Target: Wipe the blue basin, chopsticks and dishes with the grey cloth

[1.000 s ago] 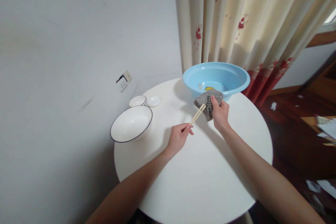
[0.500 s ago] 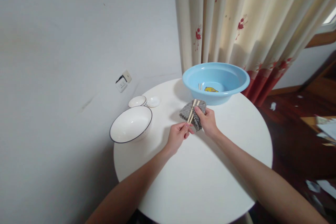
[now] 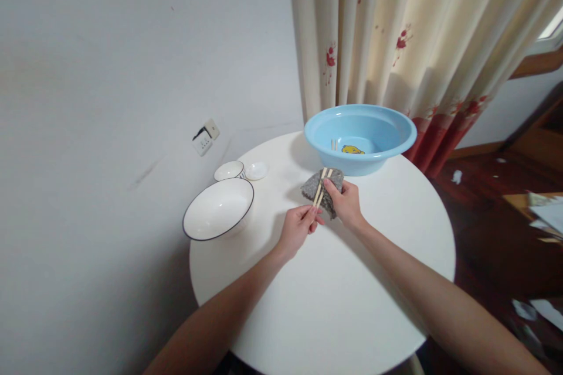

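Two pale wooden chopsticks [image 3: 318, 190] slant upward between my hands, above the white table. My left hand [image 3: 301, 224] is closed on their lower ends. A grey cloth [image 3: 313, 185] lies behind and around the chopsticks, and my right hand [image 3: 345, 199] is closed on it, the thumb pressing the sticks against the cloth. Just beyond my hands stands a light blue basin [image 3: 360, 165] with a yellow duck picture on its bottom. Chopstick ends [image 3: 334, 145] show inside the basin.
On the left of the round white table [image 3: 334, 293] stand a large dark-rimmed bowl [image 3: 217, 211], a smaller bowl [image 3: 229, 171] and a small white dish [image 3: 257, 170]. A wall with a socket [image 3: 203, 142] borders the left side; a curtain [image 3: 373, 41] hangs behind the basin.
Both hands keep their grip on the chopsticks and cloth. The cloth has shifted very slightly along with my right hand; the view has moved a touch.
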A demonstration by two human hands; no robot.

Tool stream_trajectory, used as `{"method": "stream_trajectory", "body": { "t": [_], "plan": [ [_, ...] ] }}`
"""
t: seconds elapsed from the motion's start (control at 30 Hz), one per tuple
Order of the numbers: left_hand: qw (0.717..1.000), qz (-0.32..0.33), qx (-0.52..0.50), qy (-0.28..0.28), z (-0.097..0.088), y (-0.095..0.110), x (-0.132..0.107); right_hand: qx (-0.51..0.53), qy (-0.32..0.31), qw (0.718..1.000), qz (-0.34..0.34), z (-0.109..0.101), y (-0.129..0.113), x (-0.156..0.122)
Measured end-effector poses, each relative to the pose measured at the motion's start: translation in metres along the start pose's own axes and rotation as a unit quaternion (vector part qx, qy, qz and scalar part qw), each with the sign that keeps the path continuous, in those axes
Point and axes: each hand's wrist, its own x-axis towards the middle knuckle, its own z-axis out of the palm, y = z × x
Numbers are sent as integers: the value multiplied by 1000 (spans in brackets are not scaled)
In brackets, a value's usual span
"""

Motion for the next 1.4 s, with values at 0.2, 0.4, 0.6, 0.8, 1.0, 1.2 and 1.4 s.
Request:
{"method": "stream_trajectory", "body": {
  "t": [0.2,0.4,0.6,0.8,1.0,1.2,1.4],
  "plan": [
    [1000,-11,8,-20,0,0,0,6,65,998,-21,-11,1,14],
    [1000,-10,-7,-17,1,1,-2,92,188,978,-10,-30,-4,35],
    [998,28,-47,40,-4,0,2,129,82,988,29,-23,-1,30],
    [990,71,-63,101,-8,0,5,125,-98,972,173,-7,0,11],
    [987,89,-57,122,-8,-2,6,56,-244,931,266,-3,5,-1],
    [988,84,-50,122,-7,0,5,-199,-256,940,108,-8,18,4],
    [988,83,-53,122,-8,-1,5,-421,-150,895,13,-19,13,13]
  ]
}}
